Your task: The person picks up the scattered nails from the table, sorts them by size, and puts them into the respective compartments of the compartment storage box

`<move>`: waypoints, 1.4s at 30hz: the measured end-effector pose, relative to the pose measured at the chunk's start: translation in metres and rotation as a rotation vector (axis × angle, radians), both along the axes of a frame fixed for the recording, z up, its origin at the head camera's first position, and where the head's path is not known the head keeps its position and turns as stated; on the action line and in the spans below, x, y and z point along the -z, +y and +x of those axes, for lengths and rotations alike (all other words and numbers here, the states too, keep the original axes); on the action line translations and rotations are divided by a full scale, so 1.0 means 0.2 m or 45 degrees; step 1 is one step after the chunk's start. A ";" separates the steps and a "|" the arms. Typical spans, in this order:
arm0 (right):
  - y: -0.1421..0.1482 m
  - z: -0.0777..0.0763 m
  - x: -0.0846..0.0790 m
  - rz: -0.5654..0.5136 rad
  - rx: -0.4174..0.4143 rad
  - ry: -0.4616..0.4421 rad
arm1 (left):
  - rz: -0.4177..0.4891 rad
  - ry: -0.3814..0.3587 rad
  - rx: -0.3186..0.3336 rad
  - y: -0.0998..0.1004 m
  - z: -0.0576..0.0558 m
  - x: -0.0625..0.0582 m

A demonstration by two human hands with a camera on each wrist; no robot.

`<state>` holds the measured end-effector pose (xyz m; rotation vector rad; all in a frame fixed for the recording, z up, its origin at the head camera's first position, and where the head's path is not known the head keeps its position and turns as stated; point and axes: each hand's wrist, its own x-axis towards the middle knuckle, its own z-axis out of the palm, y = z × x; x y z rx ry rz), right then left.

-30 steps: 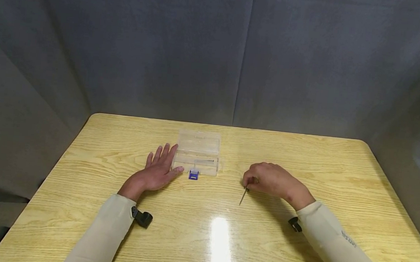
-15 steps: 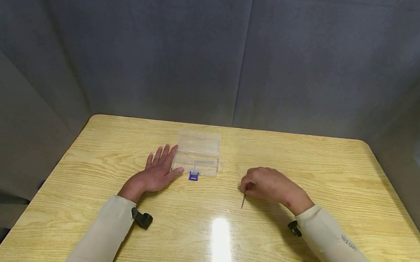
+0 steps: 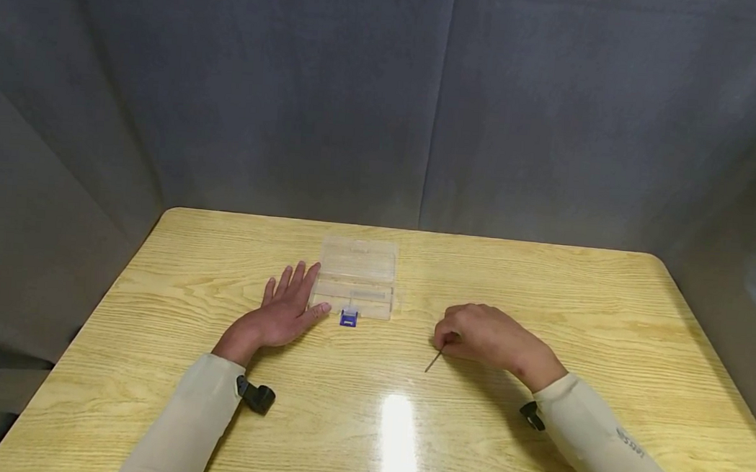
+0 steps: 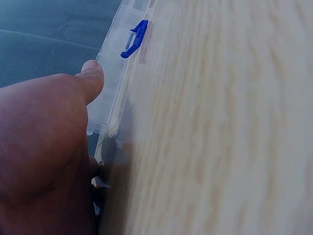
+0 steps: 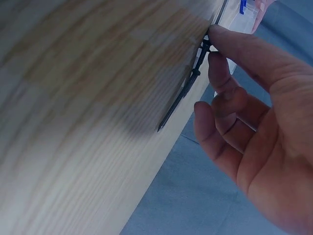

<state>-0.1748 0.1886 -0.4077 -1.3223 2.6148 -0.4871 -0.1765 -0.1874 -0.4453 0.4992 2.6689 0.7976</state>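
Note:
My right hand (image 3: 491,344) is over the table right of centre. In the right wrist view, its thumb and index finger pinch thin dark nails (image 5: 182,94), heads close to the fingertips. One shank slants down to a pointed tip near the wood, and another runs up past the fingers. How many there are is hard to tell. On the left, my left hand (image 3: 278,316) rests flat with fingers spread, its thumb and index finger at the left side of a clear plastic case (image 3: 358,264). The case lies with its lid folded back and a blue latch (image 3: 348,319) at its front.
Both hands are above a wood-grain table (image 3: 341,421), with a bright light reflection near its front. A dark grey curtain (image 3: 295,101) stands behind the table and along both sides. Black camera mounts (image 3: 258,396) sit at the wrists.
My right hand has shifted slightly toward me, and the visible nail shank has swung to point further left. The left hand and the case have stayed in place.

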 end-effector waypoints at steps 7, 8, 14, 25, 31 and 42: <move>0.00 0.00 0.01 0.007 -0.011 -0.001 | -0.002 -0.006 0.002 0.00 0.00 0.00; 0.00 0.00 0.01 0.007 -0.013 0.000 | -0.001 -0.006 0.003 0.00 0.00 0.00; -0.01 -0.01 0.01 0.013 -0.032 0.023 | -0.004 -0.002 0.006 -0.01 -0.01 0.00; -0.03 0.00 0.00 0.069 0.003 0.039 | -0.003 0.005 0.005 0.00 -0.01 0.01; -0.03 0.00 0.00 0.070 0.021 0.011 | -0.008 0.000 0.001 0.00 -0.01 0.00; -0.07 -0.04 -0.04 0.063 0.057 0.019 | -0.016 -0.001 0.001 0.00 -0.01 0.01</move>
